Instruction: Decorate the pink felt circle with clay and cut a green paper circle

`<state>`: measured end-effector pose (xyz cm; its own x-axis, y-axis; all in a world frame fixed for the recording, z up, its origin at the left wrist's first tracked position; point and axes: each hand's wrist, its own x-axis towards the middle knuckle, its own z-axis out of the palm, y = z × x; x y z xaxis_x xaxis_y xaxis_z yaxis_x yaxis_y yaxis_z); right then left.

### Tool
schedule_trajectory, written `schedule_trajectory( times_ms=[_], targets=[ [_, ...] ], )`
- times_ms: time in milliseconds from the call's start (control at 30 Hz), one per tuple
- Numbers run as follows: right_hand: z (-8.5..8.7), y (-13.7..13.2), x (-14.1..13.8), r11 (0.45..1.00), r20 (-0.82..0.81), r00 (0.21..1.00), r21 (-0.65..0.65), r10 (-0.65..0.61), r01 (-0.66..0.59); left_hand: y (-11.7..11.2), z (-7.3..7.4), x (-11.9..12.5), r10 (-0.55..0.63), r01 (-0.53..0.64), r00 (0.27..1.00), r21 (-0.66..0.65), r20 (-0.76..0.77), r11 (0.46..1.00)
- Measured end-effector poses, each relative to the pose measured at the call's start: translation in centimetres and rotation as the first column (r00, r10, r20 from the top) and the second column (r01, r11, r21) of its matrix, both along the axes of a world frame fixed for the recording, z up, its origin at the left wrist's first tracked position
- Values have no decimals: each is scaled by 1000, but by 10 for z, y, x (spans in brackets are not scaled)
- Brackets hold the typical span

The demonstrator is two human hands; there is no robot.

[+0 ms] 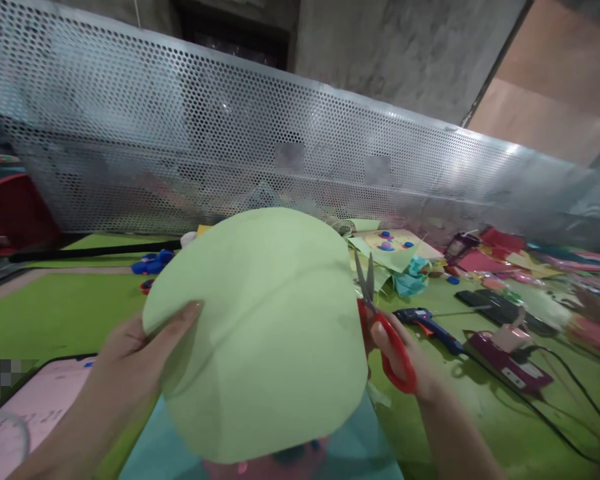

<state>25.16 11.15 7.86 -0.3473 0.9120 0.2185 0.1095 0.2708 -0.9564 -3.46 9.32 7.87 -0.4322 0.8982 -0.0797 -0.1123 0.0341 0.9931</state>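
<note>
A large rounded sheet of light green paper [265,320] fills the middle of the view, raised above the table. My left hand [153,343] pinches its left edge, thumb on the near face and fingers hidden behind. My right hand [395,353] holds red-handled scissors [400,360] at the paper's right edge. The blades point up and stand slightly apart, beside the paper. Below the green paper lies a light blue sheet [150,447] with a pink and dark patch partly covered.
A blue glue gun [430,327] and a purple power strip [510,363] with black cables lie at right. Paper scraps [410,277] are heaped behind. A phone-like screen [45,413] is at lower left. A perforated metal panel [230,127] borders the back. Another person's hand [597,310] shows at far right.
</note>
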Motion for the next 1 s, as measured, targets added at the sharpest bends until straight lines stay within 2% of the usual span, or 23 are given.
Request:
schedule_trajectory(
  times_ms=[100,300,433,633,767,1000],
  targets=[
    [-2,2,0,999,-8,1000,-32,12,-12,0,-2,-1,14,-14,1000,-4,-27,1000],
    [-10,-1,2,989,41,993,-100,-107,111,-3,-4,-3,-19,12,993,-56,-113,998],
    [-11,-1,2,993,-9,997,-91,-76,75,-3,-3,0,-62,58,988,-38,-141,998],
    [-4,-1,1,988,3,999,-146,-43,43,-4,0,4,-125,119,978,-48,-168,992],
    [-3,-1,0,983,-13,997,-169,-71,68,-5,-1,3,-89,79,982,-62,-167,995],
    [-2,0,1,988,-1,1000,-154,-7,7,-3,0,4,-81,77,980,-26,-181,997]
  ],
)
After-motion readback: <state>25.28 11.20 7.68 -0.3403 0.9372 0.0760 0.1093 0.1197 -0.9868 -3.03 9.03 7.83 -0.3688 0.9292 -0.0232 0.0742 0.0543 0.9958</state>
